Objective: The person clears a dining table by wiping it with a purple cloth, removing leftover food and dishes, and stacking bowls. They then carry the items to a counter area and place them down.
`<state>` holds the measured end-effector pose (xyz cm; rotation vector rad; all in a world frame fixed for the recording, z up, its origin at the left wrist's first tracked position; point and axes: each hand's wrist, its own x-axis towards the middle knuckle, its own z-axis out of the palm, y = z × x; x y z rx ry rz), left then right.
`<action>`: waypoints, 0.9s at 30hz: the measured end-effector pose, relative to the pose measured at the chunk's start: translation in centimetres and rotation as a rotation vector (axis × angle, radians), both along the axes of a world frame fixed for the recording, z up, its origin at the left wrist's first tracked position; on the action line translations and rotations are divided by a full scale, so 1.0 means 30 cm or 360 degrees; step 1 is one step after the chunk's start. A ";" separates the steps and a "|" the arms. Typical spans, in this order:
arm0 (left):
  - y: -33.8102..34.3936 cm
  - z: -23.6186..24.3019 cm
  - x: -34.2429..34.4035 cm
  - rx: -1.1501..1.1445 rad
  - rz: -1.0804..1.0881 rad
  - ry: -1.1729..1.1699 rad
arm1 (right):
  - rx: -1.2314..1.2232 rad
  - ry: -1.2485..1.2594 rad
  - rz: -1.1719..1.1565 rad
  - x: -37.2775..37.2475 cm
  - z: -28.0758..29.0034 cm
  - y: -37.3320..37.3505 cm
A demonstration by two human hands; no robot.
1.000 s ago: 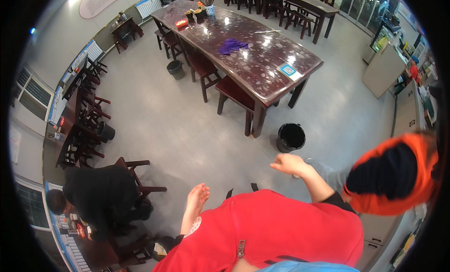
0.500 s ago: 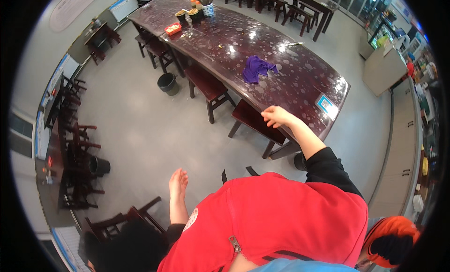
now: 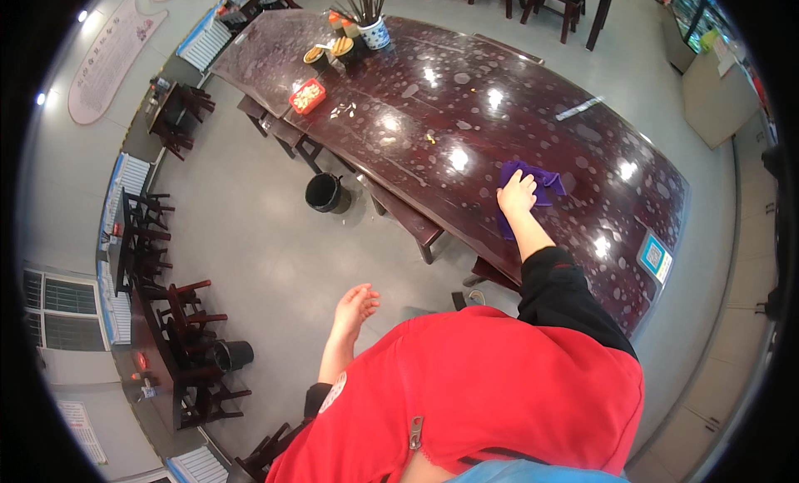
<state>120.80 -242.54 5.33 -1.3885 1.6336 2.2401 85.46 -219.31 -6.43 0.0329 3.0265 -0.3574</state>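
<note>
Head view: right hand (image 3: 518, 193) on a purple cloth (image 3: 547, 181) atop a long table (image 3: 399, 141). The cloth lies crumpled near the table's front edge, toward the right-hand end; part of it shows to either side of the hand. The fingers of this hand are slightly apart and point away from the body, over the cloth; whether they pinch it or only rest on it cannot be told. The left hand (image 3: 358, 306) hangs free above the floor (image 3: 291, 258), well apart from the table, its fingers loosely curled and parted. To the right of the cloth, a card (image 3: 655, 256) with a blue border lies near the table's end; beyond the cloth lies a pale strip (image 3: 579, 108). Toward the far left end stand a red tray (image 3: 307, 97) with pale contents, pale scraps (image 3: 342, 111) just beside it, two small cups (image 3: 343, 49) and a blue-and-white pot (image 3: 374, 35) of dark sticks (image 3: 364, 4). A black bin (image 3: 325, 193) stands on the floor near a bench (image 3: 412, 222) along the table's near side.
</note>
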 end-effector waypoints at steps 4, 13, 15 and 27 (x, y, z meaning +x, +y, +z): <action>-0.292 -0.065 -0.113 0.0062 0.0164 0.0020 | -0.0428 0.0514 0.0095 -0.096 -0.072 0.046; -1.066 -0.300 -0.623 0.0239 -0.0257 0.0098 | -0.2745 -0.0131 -0.1068 -0.191 0.229 -0.113; -1.217 -0.298 -0.769 0.0053 -0.0465 0.0085 | -0.2547 -0.0070 -0.1119 -0.177 0.308 -0.197; -1.156 -0.317 -1.212 -0.1662 -0.2070 -0.0019 | -0.2159 0.0827 -0.1842 -0.117 0.324 0.036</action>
